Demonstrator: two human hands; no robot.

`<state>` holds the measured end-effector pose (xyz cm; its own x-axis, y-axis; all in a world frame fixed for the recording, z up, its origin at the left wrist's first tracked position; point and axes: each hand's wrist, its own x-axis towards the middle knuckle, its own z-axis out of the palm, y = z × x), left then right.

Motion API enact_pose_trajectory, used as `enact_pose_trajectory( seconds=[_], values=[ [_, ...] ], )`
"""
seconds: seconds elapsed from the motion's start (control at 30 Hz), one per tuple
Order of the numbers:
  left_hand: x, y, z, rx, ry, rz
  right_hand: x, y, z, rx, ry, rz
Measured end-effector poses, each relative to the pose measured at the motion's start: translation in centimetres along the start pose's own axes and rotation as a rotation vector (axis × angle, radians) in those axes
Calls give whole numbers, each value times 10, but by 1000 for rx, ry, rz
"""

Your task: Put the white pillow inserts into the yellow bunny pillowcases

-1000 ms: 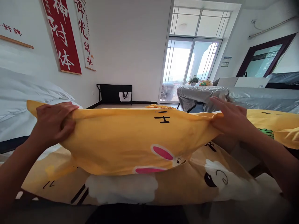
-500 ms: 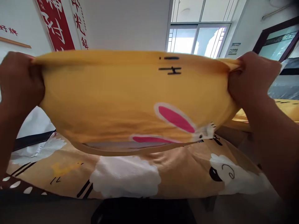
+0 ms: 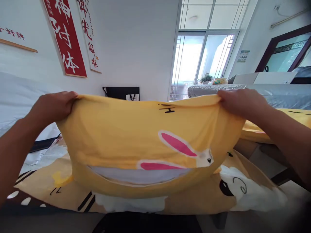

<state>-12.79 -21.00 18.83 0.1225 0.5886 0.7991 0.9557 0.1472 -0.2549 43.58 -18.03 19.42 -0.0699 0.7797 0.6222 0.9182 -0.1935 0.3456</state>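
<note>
Hands [image 3: 54, 105] [image 3: 243, 101] apart | gripping yellow cloth [image 3: 121, 132] at top | forearms [image 3: 16, 142] angled inward

Left hand [image 3: 57, 105]: bare, with a rounded back
Left forearm [image 3: 18, 140]: bare from wrist to picture edge, broadening away from the wrist
Right hand [image 3: 243, 102]: bare, its back smooth and broad
Right forearm [image 3: 282, 129]: bare, slim at the wrist, wider beyond
Black patch [image 3: 148, 223] at bottom centre: possibly clothing, too dim to tell
</note>
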Motion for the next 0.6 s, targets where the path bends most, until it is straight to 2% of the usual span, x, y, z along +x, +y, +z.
enact_pose_trajectory(
  seconds=[0.1, 0.13, 0.23, 0.3, 0.4, 0.47, 0.53, 0.6],
  values=[
    [-4, 0, 0, 20, -7, -110, 0, 8, 8, -43, 125, 76],
    [-5, -2, -1, -5, -2, -119, 1, 11, 11, -45, 107, 67],
    [-6, -13, 1, -204, -28, -24, 3, 22, 18, -32, -102, -7],
    [-8, -23, 4, -445, -142, -72, 5, 26, 20, -24, -167, -27],
    [-7, -33, 5, -692, -399, -245, 6, 20, 12, -23, -174, -11],
    [-2, -30, 2, -564, -467, -246, 5, 4, -2, 38, -180, -59],
    [6, -15, -8, -275, -428, -174, 2, -19, -20, 152, -168, -179],
    [15, 10, -22, -148, -394, -68, 0, -46, -38, 323, -168, -323]
  ],
)
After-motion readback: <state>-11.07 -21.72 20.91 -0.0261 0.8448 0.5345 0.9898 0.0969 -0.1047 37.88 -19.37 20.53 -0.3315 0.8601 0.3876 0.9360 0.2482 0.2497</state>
